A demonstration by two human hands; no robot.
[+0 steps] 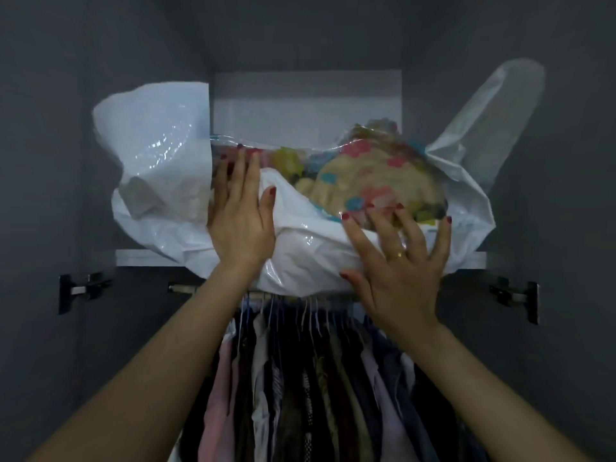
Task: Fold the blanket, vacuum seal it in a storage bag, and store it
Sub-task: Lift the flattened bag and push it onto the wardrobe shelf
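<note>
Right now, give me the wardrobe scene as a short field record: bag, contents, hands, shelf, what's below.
bag: white and clear storage bag, on the shelf, front part overhanging the edge
contents: floral blanket seen through the clear side
left hand: flat on the bag, fingers straight, pressing
right hand: fingers spread, pressing the bag's front
shelf: white top shelf of an open wardrobe
below: clothes hanging on a rail
stage: bag being pushed in, not fully on the shelf

Red polish is worn on the nails of the left hand (240, 225) and right hand (398, 281); a gold ring (399, 254) is worn on the right; no sleeves are seen.
</note>
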